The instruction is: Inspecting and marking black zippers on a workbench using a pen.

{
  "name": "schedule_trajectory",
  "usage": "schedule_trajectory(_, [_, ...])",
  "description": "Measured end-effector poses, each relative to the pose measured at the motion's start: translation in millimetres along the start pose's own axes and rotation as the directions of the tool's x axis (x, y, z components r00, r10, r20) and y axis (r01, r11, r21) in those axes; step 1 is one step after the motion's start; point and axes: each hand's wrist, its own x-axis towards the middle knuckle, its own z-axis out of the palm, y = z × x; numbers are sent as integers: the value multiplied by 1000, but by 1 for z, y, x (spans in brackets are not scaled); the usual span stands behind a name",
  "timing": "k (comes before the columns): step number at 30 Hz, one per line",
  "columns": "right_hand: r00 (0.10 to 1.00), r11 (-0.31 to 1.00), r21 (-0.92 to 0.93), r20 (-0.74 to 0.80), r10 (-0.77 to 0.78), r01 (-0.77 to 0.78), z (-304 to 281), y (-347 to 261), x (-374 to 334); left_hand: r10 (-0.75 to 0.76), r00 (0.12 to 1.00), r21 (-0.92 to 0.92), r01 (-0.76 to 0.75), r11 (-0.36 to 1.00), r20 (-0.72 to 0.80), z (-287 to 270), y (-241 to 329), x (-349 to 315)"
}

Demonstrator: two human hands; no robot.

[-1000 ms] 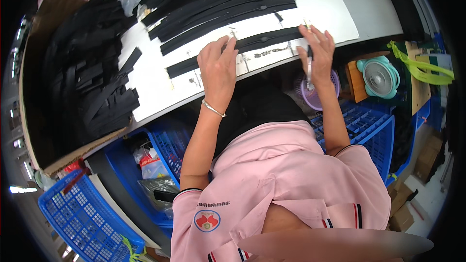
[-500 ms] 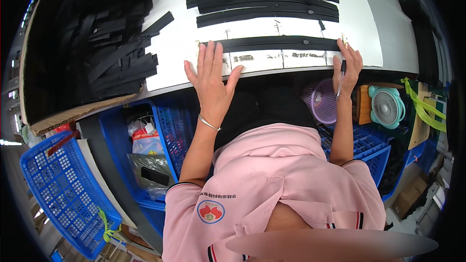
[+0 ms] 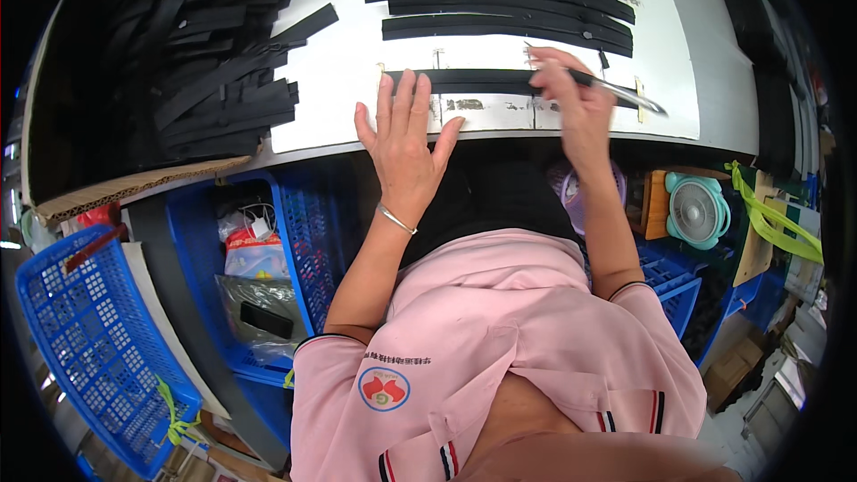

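Observation:
A single black fabric strip (image 3: pixel 482 80) lies crosswise near the front of a white board (image 3: pixel 321 112) that has dark drawn marks. My left hand (image 3: pixel 406 147) rests on the strip's left end, fingers stretched and spread. Over the right part of the strip is my right hand (image 3: pixel 580 116), slightly blurred, with its fingers closed round a black and silver pen (image 3: pixel 625 96). The pen slants down to the right, and the hand hides part of the strip. Farther back, several more black strips (image 3: pixel 509 31) lie side by side on the board.
A large heap of black strips (image 3: pixel 214 62) fills the left, beside a cardboard edge (image 3: pixel 143 187). Below the table stand a blue basket (image 3: pixel 98 339), a blue crate (image 3: pixel 299 250) with bags and a phone, a purple basket (image 3: pixel 567 192) and a turquoise fan (image 3: pixel 699 211).
My right hand has left the strip's right end and moved left along it, and the pen has swung to slant right. My left hand stays on the left end. The view has shifted slightly.

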Motion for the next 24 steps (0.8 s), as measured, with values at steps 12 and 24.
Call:
schedule_trajectory(12, [968, 989, -84, 231, -102, 125, 76, 22, 23, -17, 999, -12, 17, 1000, -49, 1, 2, -1])
schedule_trajectory(24, [948, 960, -156, 253, -190, 234, 78, 25, 23, -15, 998, -7, 15, 1000, -56, 3, 1, -1])
